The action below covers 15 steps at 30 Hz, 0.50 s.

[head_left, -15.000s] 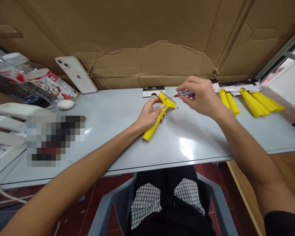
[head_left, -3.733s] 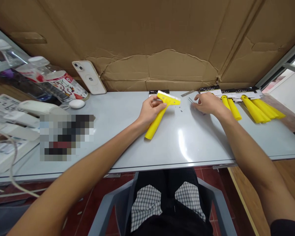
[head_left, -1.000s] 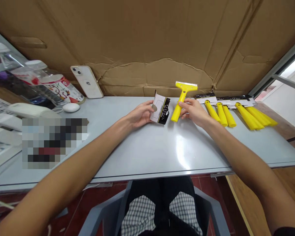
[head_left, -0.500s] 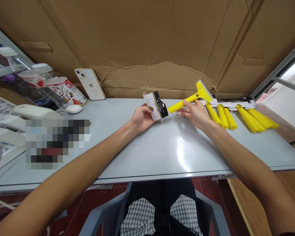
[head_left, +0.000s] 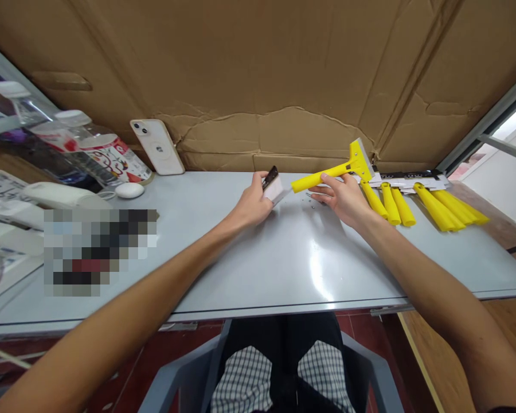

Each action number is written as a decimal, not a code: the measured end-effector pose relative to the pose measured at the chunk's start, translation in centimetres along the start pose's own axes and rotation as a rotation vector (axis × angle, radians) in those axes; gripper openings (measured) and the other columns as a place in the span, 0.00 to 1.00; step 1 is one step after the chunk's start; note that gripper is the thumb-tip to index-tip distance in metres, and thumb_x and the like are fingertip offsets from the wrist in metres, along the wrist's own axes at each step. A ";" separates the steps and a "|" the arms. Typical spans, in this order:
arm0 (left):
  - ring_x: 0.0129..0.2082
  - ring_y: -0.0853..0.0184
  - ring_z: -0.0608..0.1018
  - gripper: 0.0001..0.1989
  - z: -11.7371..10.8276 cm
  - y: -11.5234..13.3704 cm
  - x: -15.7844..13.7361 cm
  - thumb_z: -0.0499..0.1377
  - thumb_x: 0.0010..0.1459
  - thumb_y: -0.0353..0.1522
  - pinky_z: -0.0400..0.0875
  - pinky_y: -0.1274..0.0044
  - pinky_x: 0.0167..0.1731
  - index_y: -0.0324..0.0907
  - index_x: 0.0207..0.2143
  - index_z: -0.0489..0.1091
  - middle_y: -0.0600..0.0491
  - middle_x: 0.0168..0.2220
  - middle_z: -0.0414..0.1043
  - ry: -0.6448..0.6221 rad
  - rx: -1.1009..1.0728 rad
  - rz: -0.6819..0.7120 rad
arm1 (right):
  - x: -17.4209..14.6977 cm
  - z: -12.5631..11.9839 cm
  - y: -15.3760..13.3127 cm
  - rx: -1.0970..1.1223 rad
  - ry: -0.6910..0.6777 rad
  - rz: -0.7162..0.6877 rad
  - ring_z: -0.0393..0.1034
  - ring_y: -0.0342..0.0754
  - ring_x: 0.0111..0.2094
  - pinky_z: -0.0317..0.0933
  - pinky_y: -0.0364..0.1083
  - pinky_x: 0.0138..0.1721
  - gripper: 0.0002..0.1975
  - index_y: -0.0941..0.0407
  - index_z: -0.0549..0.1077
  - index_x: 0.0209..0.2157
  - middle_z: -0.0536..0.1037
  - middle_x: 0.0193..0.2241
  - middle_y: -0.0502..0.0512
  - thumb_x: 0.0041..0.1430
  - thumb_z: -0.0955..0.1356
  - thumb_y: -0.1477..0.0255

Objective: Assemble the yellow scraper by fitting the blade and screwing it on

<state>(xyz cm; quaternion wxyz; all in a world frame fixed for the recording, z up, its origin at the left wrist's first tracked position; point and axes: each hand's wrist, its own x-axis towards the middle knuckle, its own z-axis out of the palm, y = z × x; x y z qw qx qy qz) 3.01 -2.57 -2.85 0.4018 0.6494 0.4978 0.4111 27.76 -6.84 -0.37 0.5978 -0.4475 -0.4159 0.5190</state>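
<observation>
While my right hand (head_left: 343, 198) grips the yellow scraper (head_left: 333, 168), handle pointing left toward the card sleeve (head_left: 273, 186), my left hand (head_left: 251, 203) fingers pinch that sleeve just beside it.

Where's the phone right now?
The phone leans against the cardboard wall at the table's far left, behind the white mouse.

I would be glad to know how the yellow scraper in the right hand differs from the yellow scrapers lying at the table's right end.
The yellow plastic scraper in the right hand is lifted off the grey table, its head bare; the packaged yellow scrapers lie flat in a row, heads tucked in black-and-white card sleeves. The right hand grips the one; nothing touches the others. All share the same yellow handle.
</observation>
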 end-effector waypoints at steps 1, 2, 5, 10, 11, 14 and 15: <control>0.57 0.43 0.76 0.35 -0.4 0.2 -0.1 0.71 0.46 0.25 0.72 0.57 0.60 0.50 0.58 0.68 0.46 0.48 0.76 -0.025 0.095 0.078 | 0.1 -0.1 -0.1 0.006 0.010 -0.013 0.86 0.52 0.47 0.82 0.53 0.51 0.16 0.48 0.68 0.44 0.83 0.49 0.54 0.65 0.78 0.68; 0.58 0.41 0.75 0.38 -0.6 0.3 -0.3 0.71 0.45 0.25 0.70 0.56 0.62 0.49 0.60 0.67 0.45 0.50 0.75 -0.049 0.193 0.150 | 0.1 -0.1 -0.1 0.014 0.018 -0.026 0.86 0.52 0.47 0.82 0.52 0.50 0.16 0.48 0.68 0.45 0.83 0.49 0.53 0.65 0.78 0.68; 0.61 0.39 0.72 0.43 -0.6 0.1 -0.8 0.68 0.43 0.24 0.68 0.53 0.63 0.46 0.63 0.65 0.41 0.58 0.73 -0.082 0.466 0.315 | 0.1 -0.2 -0.1 0.023 0.016 -0.027 0.85 0.51 0.46 0.82 0.52 0.50 0.15 0.49 0.68 0.45 0.82 0.50 0.54 0.66 0.77 0.68; 0.59 0.42 0.72 0.36 0.2 -0.4 -1.5 0.64 0.45 0.25 0.74 0.55 0.54 0.47 0.59 0.66 0.41 0.61 0.70 -0.076 0.686 0.416 | 0.0 0.1 0.4 -0.033 -0.023 0.101 0.85 0.53 0.44 0.82 0.52 0.46 0.14 0.50 0.70 0.44 0.84 0.49 0.58 0.67 0.77 0.67; 0.57 0.42 0.73 0.34 0.2 -0.4 -1.6 0.64 0.46 0.25 0.74 0.56 0.52 0.47 0.57 0.66 0.41 0.60 0.70 -0.072 0.712 0.415 | 0.0 0.1 0.5 -0.033 -0.027 0.125 0.85 0.53 0.44 0.82 0.53 0.45 0.13 0.51 0.71 0.44 0.84 0.49 0.58 0.67 0.77 0.68; 0.55 0.42 0.74 0.27 0.0 -0.1 -1.7 0.63 0.49 0.24 0.74 0.56 0.48 0.48 0.52 0.67 0.40 0.57 0.71 -0.061 0.757 0.393 | 0.0 0.0 0.1 -0.002 -0.017 0.175 0.84 0.55 0.45 0.82 0.55 0.45 0.10 0.51 0.72 0.43 0.84 0.48 0.58 0.67 0.76 0.68; 0.54 0.42 0.75 0.25 -0.1 0.0 -1.7 0.64 0.49 0.25 0.74 0.56 0.48 0.48 0.51 0.68 0.41 0.56 0.71 -0.059 0.756 0.380 | 0.0 -0.1 -0.1 0.018 -0.016 0.186 0.84 0.55 0.46 0.83 0.56 0.46 0.10 0.50 0.72 0.42 0.84 0.47 0.57 0.67 0.76 0.67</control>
